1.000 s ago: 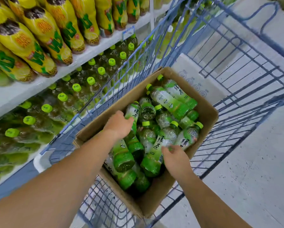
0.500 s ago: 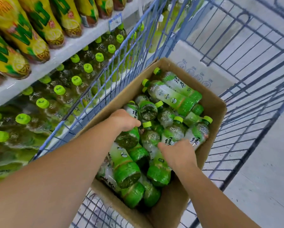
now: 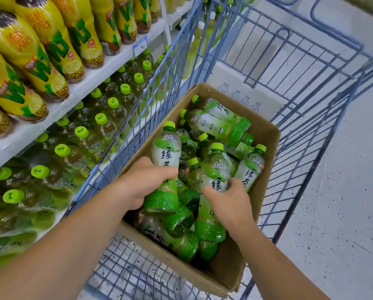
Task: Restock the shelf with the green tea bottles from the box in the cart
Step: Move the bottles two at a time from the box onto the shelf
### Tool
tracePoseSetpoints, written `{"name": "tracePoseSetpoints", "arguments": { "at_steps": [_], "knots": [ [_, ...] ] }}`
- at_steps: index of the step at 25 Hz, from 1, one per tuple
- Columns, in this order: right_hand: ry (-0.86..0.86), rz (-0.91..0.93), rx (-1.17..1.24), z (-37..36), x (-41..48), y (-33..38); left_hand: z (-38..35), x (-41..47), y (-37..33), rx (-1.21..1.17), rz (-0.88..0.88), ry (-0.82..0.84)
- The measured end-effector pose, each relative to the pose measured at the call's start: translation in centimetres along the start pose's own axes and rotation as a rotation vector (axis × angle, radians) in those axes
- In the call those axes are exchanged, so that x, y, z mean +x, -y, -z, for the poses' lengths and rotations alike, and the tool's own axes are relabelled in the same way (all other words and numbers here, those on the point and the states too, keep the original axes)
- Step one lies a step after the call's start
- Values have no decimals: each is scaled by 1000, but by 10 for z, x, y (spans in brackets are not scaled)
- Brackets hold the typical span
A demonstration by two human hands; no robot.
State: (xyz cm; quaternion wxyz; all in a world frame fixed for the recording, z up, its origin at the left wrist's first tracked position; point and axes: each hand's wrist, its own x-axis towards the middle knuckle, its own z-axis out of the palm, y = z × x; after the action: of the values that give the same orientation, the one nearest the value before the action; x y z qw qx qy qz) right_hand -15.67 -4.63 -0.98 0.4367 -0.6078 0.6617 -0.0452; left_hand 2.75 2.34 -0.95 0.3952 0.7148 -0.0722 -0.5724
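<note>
While both hands are down in the box [image 3: 265,135], I read the head view like this. The left hand [image 3: 142,182] is curled round the waist of the left bottle [image 3: 165,161]. The right hand [image 3: 231,202] wraps the right bottle [image 3: 214,176] from the side, fingers across its label.

Both bottles stand nearly on end, caps pointing away from me and bases toward the wrists, a little above the heap. The shelf [image 3: 90,81] lies to the left, past the wire side of the cart [image 3: 354,92], so the left hand is the nearer one. I judge its bottle should cross first, cap up, into the lower row of green caps [image 3: 101,119].

Count: two hands, two bottles held, one box, one cart. Roughly ten more bottles lie crosswise in the box (the heap hides some, so I cannot be exact). Yellow bottles [image 3: 58,46] fill the tier above.
</note>
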Motion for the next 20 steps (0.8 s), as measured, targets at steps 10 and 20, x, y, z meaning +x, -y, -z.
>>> {"name": "tracePoseSetpoints", "arguments": {
  "at_steps": [10,20],
  "knots": [
    [78,283,70,15,-61,86,43,-110,-1,-189,-282,-336],
    [299,638,-44,-85,-167,158,166,-209,74,-308,-399,-754]
  ]
}}
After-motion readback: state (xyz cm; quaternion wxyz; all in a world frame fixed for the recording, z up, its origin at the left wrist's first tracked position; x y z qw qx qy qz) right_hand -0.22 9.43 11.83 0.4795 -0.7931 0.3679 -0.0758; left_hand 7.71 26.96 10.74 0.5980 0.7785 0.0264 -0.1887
